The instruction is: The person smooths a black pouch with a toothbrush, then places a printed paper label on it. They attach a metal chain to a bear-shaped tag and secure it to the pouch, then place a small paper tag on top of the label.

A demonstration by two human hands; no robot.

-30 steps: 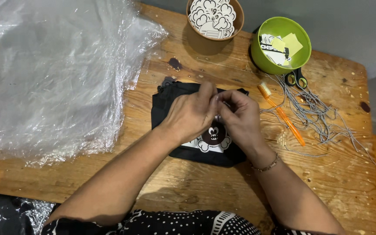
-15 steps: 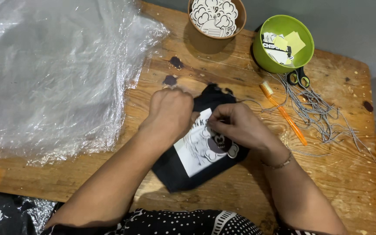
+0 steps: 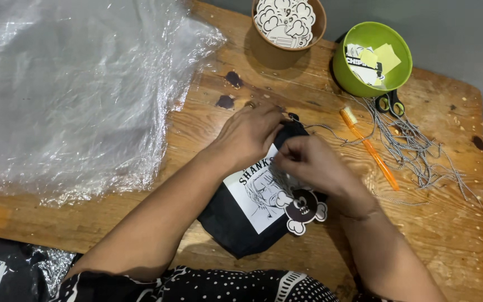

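A black fabric pouch [image 3: 236, 223] with a white printed drawing lies tilted on the wooden table [image 3: 320, 78]. A black-and-white skull-shaped tag [image 3: 304, 211] rests at its right edge. My left hand [image 3: 250, 134] presses on the pouch's upper corner, fingers curled on the fabric. My right hand [image 3: 311, 165] pinches the same corner beside it, next to a grey string [image 3: 331, 130] that runs off to the right. Both hands hide the top of the pouch.
A heap of clear plastic bags [image 3: 74, 84] covers the left. A brown bowl of cut-out stickers [image 3: 289, 22] and a green bowl of cards [image 3: 371, 59] stand at the back. Scissors [image 3: 389, 103], an orange pen [image 3: 370, 148] and a tangle of grey strings [image 3: 420, 151] lie right.
The pouch has been turned from flat and square to tilted, its printed drawing now showing. Both hands moved to its upper corner.
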